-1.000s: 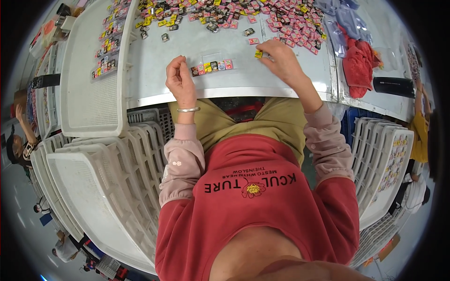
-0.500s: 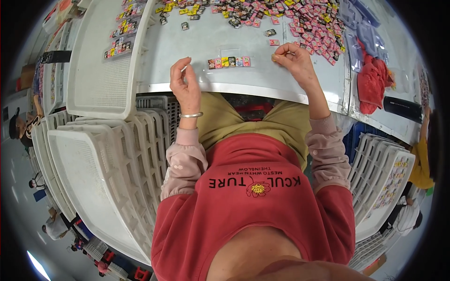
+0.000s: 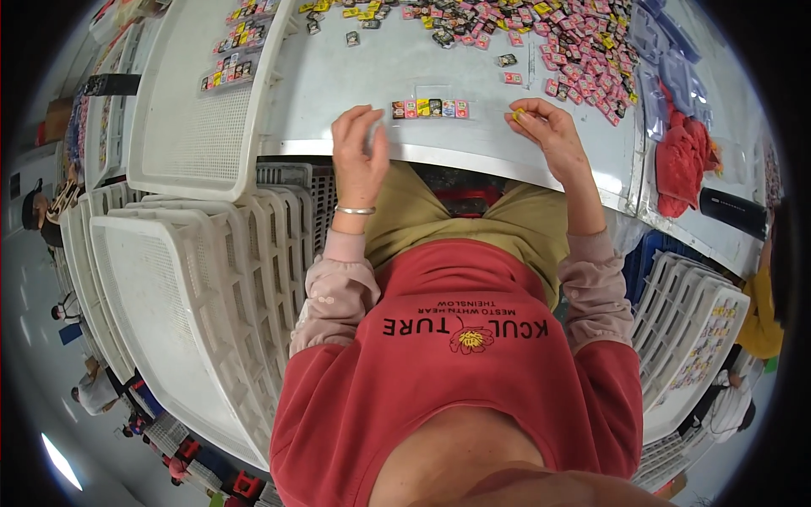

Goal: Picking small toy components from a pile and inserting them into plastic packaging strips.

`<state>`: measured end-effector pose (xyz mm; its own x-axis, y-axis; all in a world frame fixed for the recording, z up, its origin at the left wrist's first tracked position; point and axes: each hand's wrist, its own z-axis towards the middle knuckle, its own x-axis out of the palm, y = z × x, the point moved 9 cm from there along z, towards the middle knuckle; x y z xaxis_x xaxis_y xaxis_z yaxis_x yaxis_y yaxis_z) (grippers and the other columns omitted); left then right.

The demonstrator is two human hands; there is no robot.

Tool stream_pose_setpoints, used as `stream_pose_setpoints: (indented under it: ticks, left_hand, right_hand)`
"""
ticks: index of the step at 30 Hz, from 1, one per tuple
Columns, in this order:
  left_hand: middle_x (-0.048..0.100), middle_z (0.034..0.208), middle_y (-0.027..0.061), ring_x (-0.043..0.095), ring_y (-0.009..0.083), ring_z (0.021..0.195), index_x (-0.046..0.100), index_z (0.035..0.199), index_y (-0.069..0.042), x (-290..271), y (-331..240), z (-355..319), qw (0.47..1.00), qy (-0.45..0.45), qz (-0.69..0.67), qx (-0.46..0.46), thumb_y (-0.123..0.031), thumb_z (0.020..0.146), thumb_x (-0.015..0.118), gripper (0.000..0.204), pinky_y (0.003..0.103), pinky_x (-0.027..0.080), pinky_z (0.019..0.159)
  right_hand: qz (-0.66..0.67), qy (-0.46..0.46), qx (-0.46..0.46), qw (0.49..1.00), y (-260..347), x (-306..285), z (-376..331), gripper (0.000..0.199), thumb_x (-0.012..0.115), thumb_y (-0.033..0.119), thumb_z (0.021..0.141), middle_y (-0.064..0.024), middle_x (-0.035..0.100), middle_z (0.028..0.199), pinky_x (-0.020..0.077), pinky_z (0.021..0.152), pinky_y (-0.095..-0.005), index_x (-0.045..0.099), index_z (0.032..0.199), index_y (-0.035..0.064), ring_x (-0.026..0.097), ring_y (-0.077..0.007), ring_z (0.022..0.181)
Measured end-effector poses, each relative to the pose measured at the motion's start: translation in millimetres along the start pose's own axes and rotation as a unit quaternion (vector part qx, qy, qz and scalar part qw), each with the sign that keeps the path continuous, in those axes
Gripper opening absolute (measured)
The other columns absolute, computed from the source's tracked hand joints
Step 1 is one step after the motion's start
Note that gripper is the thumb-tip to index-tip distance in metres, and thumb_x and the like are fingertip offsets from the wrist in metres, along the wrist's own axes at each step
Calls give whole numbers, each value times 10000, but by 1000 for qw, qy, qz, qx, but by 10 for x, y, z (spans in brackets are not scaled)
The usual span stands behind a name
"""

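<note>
A short clear plastic holder (image 3: 433, 90) lies near the table's front edge. A row of several small block-like pieces (image 3: 429, 108) in pink, yellow, black and white sits in it. My left hand (image 3: 358, 156) hovers just off the row's left end, its fingers curved and apart, with nothing visible in them. To the right of the row, my right hand (image 3: 555, 139) pinches a small yellow piece (image 3: 517, 115) between thumb and fingertips. Beyond that hand, one pink piece (image 3: 512, 78) and one black piece (image 3: 507, 60) lie loose on the table.
Many loose pieces (image 3: 579, 68) are heaped at the table's far right. At left a white perforated tray (image 3: 190, 156) carries filled holders (image 3: 228, 72). Clear plastic holders (image 3: 667, 59) and a red cloth (image 3: 678, 160) lie at right. White trays (image 3: 160, 296) stack beside my left arm.
My left hand has come nearer the row's left end, and its fingers have shifted. My right hand still pinches the yellow piece, which now shows better. The whole view has shifted slightly.
</note>
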<state>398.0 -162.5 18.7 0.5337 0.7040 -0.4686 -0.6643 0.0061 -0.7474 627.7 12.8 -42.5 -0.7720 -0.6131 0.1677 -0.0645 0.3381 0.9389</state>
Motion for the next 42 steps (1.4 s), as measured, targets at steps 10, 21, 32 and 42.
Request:
stream_pose_setpoints:
  ticks: [10, 21, 32, 42]
  left_hand:
    - [546, 1094, 126, 518, 285, 1019, 647, 1057, -73, 191, -47, -48, 994, 46, 90, 47, 38, 750, 560, 338, 372, 414, 851]
    - [463, 1242, 146, 431, 337, 1155, 644, 1100, -133, 295, -222, -70, 978, 71, 179, 82, -112, 780, 632, 320, 428, 336, 939]
    - [437, 1288, 154, 355, 365, 1241, 633, 1107, -171, 421, -358, -46, 967, 94, 206, 114, -175, 797, 619, 310, 501, 259, 1020]
    - [430, 1309, 141, 351, 359, 1247, 630, 1107, -194, 548, -270, -97, 967, 118, 196, 111, -230, 799, 622, 310, 531, 244, 1023]
  right_hand:
    - [144, -95, -92, 981, -8, -262, -105, 216, 577, 98, 918, 2, 576, 858, 418, 579, -179, 582, 1119, 20, 551, -71, 719]
    - [146, -84, -86, 982, -18, -263, -150, 290, 604, 55, 893, -15, 586, 878, 466, 616, -194, 563, 1168, -24, 541, -72, 707]
    - [64, -60, -129, 988, -38, -191, -100, 294, 631, 22, 864, -58, 631, 940, 508, 750, -232, 577, 1151, -15, 615, -111, 821]
    - [92, -44, -118, 988, -49, -230, -112, 341, 634, -18, 844, -64, 634, 977, 505, 797, -236, 562, 1177, -22, 616, -121, 878]
